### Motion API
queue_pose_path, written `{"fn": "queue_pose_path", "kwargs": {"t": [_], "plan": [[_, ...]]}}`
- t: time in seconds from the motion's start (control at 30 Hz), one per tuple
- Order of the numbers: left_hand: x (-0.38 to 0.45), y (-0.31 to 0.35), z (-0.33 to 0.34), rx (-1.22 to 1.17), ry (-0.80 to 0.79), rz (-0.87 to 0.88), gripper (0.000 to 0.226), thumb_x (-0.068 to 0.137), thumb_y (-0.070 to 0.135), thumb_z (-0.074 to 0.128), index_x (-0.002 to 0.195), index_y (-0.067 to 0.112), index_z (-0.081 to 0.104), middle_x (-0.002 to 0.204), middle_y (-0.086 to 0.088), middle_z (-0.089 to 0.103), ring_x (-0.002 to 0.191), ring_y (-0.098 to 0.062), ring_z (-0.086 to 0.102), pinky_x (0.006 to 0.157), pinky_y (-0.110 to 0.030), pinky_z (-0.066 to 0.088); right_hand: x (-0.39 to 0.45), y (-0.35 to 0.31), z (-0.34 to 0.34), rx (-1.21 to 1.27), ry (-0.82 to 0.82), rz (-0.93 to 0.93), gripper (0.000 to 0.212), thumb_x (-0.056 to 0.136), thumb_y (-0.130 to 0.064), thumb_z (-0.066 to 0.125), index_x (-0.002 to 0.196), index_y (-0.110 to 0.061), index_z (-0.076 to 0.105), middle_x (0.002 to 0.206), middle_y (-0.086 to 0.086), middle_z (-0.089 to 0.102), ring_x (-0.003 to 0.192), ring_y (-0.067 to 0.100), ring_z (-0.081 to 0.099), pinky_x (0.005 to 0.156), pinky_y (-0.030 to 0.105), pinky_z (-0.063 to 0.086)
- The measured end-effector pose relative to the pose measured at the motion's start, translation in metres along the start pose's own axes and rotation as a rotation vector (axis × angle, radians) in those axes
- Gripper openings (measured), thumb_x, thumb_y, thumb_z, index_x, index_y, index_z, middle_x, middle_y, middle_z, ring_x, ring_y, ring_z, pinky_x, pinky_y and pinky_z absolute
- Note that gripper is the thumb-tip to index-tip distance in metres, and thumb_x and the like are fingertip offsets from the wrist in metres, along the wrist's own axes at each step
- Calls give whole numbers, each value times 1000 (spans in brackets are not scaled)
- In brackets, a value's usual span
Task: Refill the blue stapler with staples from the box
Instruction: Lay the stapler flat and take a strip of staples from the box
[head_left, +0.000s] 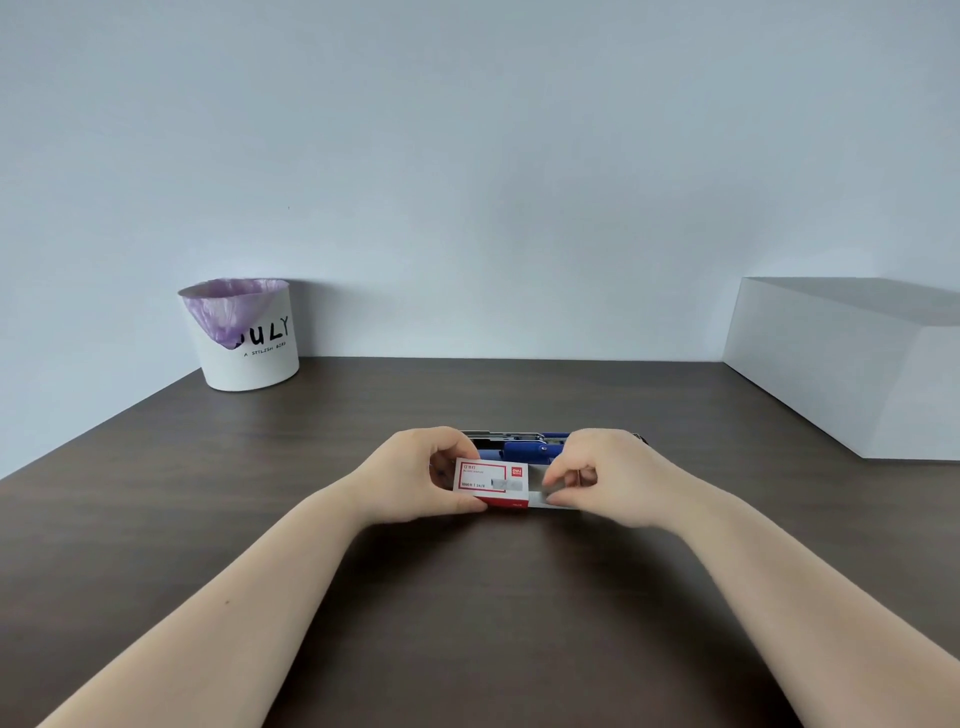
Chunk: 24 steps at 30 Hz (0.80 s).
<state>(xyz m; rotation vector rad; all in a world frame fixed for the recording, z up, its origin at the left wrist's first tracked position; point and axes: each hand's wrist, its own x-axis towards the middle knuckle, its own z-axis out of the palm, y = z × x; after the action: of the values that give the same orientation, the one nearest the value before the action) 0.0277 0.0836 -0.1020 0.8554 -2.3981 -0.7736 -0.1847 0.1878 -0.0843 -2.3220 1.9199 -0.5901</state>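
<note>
A small red and white staple box sits low over the dark table. My left hand grips its left end with thumb and fingers. My right hand pinches the white inner tray, which sticks out of the box's right end. Just behind the box lies the blue stapler, its top swung open so the metal rail shows; both hands hide its ends. I cannot see any staples inside the tray.
A white bin with a purple liner stands at the back left by the wall. A large white box fills the back right. The brown table stretches toward me under my forearms.
</note>
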Motion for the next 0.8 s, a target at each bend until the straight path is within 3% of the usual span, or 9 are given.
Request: {"fn": "queue_pose_path", "kwargs": {"t": [0.1,0.23,0.33,0.4,0.5,0.57,0.7,0.8], "plan": [[0,2,0,8,0,1,33,64,26,83,90,24,63,85,15,69,74,-2,63,76,-24,58,2,0,-3,-32,-48,-4,17,83,-27,66,96,-19,73,68,-15,47,65,0,48,63,13,35],[-1,2,0,10,-7,-6,33,65,26,83,91,23,64,87,16,70,76,-3,65,77,-24,58,2,-1,-2,-126,-95,-23,18,84,-25,60,86,-13,72,73,-1,58,78,16,56,66,19,39],[-1,4,0,23,-12,-7,34,65,27,83,93,23,64,86,19,68,79,-1,64,75,-18,57,2,-1,-2,-117,-94,-16,18,85,-23,58,90,-15,74,69,-10,52,68,4,51,61,8,34],[-1,4,0,38,-6,-10,34,65,29,82,93,24,64,85,22,66,76,5,62,72,-14,55,1,-2,-5,-68,-58,11,17,87,-22,58,92,-16,73,71,-14,49,63,1,48,61,7,34],[0,2,-2,67,6,-20,34,65,32,82,94,26,64,82,23,64,70,11,57,65,-8,48,-2,-1,-10,22,24,56,15,89,-18,56,90,-15,70,87,-4,59,73,10,53,72,22,43],[1,1,-1,67,5,-22,35,65,33,82,94,26,64,82,24,64,71,12,57,64,-6,47,-2,0,-10,6,-6,60,13,88,-21,58,95,-17,68,91,1,59,74,12,53,73,27,43],[0,1,-1,63,-3,-23,34,65,34,82,92,30,62,83,23,64,71,9,59,69,-12,51,0,-2,-3,-56,-75,73,32,87,-29,63,117,-18,64,80,-15,44,79,11,49,76,20,34],[0,1,-2,56,-9,-16,32,65,33,82,87,36,59,85,20,65,77,-2,63,76,-21,56,0,-4,-3,-76,-77,47,23,90,-29,58,105,-17,71,82,-8,56,84,17,55,76,24,40]]}}
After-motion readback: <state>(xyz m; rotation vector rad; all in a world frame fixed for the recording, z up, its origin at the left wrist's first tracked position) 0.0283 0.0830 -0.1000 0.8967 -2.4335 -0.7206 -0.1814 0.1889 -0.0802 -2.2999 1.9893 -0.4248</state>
